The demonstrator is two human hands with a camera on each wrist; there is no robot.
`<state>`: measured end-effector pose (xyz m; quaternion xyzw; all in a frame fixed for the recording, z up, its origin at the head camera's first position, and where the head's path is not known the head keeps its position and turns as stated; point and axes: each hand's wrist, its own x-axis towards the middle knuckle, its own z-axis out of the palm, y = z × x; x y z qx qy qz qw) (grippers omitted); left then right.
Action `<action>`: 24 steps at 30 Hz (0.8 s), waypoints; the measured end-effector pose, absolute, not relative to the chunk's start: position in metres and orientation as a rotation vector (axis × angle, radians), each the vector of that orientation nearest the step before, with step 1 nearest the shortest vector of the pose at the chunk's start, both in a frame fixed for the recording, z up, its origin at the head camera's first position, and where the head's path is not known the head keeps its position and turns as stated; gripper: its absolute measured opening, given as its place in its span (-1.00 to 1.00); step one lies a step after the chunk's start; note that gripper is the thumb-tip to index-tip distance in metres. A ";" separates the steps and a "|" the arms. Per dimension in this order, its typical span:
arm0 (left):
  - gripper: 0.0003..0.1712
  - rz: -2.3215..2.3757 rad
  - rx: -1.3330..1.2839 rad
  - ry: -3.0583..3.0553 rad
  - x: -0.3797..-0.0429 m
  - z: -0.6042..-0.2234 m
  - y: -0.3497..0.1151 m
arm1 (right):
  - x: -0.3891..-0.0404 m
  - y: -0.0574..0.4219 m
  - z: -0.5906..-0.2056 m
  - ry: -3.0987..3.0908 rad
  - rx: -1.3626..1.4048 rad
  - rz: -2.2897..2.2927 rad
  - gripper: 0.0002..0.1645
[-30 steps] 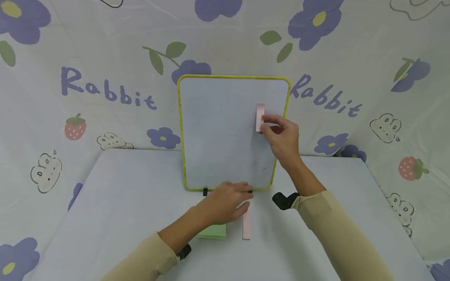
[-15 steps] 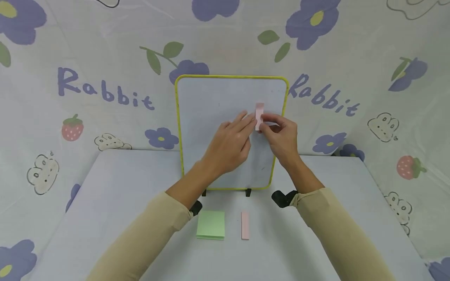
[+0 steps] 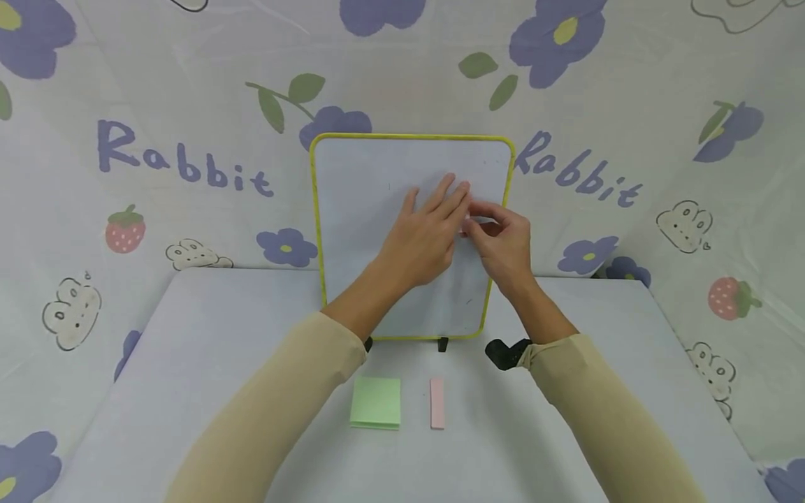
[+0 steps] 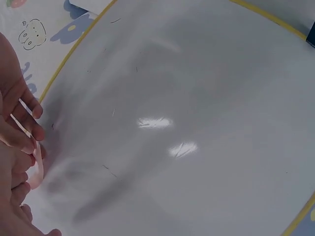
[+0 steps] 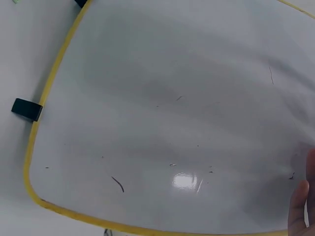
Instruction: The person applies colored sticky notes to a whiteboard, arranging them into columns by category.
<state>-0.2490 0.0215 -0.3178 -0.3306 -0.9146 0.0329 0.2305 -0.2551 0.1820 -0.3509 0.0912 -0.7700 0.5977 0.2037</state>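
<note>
A whiteboard with a yellow rim stands upright on the table. In front of its right part, my right hand pinches a narrow pink sticky note between thumb and forefinger. My left hand has its fingers extended over the same note, the fingertips right at its upper part. In the head view the hands overlap most of the note, while the left wrist view shows it curving away from the board surface. Only some right-hand fingers appear at the edge of the right wrist view.
On the white table before the board lie a green sticky-note pad and a slim pink sticky-note pad. Black feet support the board's lower edge. A printed cloth hangs behind.
My left hand has risen from above the table to the board and come against the pink note, covering most of it. The right hand keeps its pinch in nearly the same place.
</note>
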 end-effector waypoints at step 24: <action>-0.28 0.299 -0.831 -2.632 -0.258 -0.317 0.018 | -0.250 0.182 -0.348 -2.254 0.239 1.565 -0.65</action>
